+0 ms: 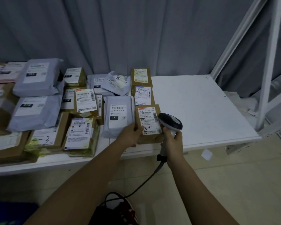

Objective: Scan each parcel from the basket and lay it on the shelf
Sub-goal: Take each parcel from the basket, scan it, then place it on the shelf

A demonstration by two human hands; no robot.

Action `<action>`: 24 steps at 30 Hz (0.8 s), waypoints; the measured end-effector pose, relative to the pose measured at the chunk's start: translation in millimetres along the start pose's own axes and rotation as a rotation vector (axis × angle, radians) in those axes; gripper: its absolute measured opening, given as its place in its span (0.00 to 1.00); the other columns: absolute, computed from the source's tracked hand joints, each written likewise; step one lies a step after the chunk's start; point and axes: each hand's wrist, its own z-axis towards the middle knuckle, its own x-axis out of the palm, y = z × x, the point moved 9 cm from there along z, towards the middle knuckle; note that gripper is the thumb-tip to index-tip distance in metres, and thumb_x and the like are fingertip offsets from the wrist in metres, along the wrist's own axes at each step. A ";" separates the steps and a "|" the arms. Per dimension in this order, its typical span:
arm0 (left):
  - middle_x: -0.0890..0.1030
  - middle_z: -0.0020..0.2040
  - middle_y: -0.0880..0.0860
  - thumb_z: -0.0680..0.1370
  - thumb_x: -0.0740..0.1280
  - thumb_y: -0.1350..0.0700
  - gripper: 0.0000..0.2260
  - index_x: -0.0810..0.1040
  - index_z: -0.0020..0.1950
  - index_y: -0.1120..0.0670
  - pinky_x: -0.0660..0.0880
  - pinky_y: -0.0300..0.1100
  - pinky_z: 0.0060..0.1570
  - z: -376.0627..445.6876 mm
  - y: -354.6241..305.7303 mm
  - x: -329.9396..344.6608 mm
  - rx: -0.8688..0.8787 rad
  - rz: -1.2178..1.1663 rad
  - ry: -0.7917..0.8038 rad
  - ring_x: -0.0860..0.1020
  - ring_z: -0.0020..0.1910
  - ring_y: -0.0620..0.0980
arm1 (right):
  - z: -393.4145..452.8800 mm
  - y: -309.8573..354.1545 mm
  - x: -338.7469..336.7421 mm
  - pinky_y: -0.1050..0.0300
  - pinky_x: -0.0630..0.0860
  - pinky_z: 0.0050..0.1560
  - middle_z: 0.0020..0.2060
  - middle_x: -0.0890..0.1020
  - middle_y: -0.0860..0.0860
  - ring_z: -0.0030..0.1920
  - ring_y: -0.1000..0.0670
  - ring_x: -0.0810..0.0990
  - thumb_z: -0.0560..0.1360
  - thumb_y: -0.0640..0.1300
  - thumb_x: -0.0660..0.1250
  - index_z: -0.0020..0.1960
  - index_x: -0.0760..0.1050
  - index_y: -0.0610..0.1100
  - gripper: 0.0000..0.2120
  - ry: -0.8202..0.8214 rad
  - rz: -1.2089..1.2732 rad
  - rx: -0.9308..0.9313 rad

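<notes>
A small brown cardboard parcel (148, 120) with a white label marked "2-41" lies near the front edge of the white shelf (201, 108). My left hand (131, 135) grips its left side, fingers curled round the edge. My right hand (173, 143) holds a handheld barcode scanner (169, 121) by its grip. The scanner's dark head sits over the parcel's right edge. A black cable (146, 179) trails from the scanner down to the floor. The basket is not in view.
Several grey mailer bags (36, 78) and brown boxes (81, 133) fill the shelf's left and middle, up to a column of boxes (141, 77) behind the held parcel. White metal frame posts (268, 62) stand at the right. A grey curtain hangs behind.
</notes>
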 end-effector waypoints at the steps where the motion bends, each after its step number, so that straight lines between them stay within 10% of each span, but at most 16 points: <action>1: 0.75 0.61 0.55 0.82 0.59 0.49 0.20 0.65 0.71 0.56 0.79 0.51 0.50 -5.3 0.4 -6.6 -0.007 0.012 -0.021 0.75 0.45 0.49 | -6.1 0.5 0.1 0.41 0.74 0.62 0.57 0.77 0.47 0.58 0.44 0.77 0.77 0.49 0.67 0.59 0.68 0.51 0.13 0.006 0.000 -0.007; 6: 0.74 0.63 0.58 0.81 0.61 0.52 0.20 0.65 0.72 0.55 0.76 0.49 0.57 -57.5 6.7 -50.6 -0.030 0.006 -0.111 0.75 0.56 0.54 | -56.7 10.4 13.7 0.41 0.73 0.64 0.59 0.77 0.46 0.60 0.43 0.76 0.75 0.51 0.69 0.56 0.70 0.53 0.12 0.103 -0.003 -0.031; 10: 0.77 0.55 0.55 0.80 0.63 0.55 0.17 0.69 0.69 0.54 0.76 0.42 0.43 -124.0 15.8 -95.8 -0.031 -0.152 -0.190 0.78 0.48 0.50 | -115.6 43.3 46.1 0.54 0.70 0.63 0.66 0.73 0.51 0.65 0.50 0.72 0.77 0.46 0.68 0.70 0.67 0.48 0.22 0.277 -0.008 -0.159; 15: 0.81 0.53 0.57 0.78 0.64 0.58 0.12 0.72 0.62 0.54 0.77 0.49 0.51 -217.2 35.5 -176.0 -0.010 -0.356 -0.386 0.79 0.44 0.52 | -207.3 78.1 114.0 0.47 0.72 0.66 0.64 0.76 0.50 0.64 0.47 0.75 0.77 0.47 0.69 0.70 0.68 0.49 0.23 0.548 -0.111 -0.257; 24: 0.81 0.43 0.50 0.80 0.60 0.63 0.08 0.73 0.57 0.53 0.72 0.39 0.40 -430.3 165.5 -311.7 0.041 -0.691 -0.846 0.78 0.40 0.45 | -432.6 83.5 249.3 0.68 0.73 0.47 0.55 0.77 0.54 0.54 0.54 0.77 0.80 0.45 0.65 0.67 0.69 0.46 0.17 1.086 -0.366 -0.500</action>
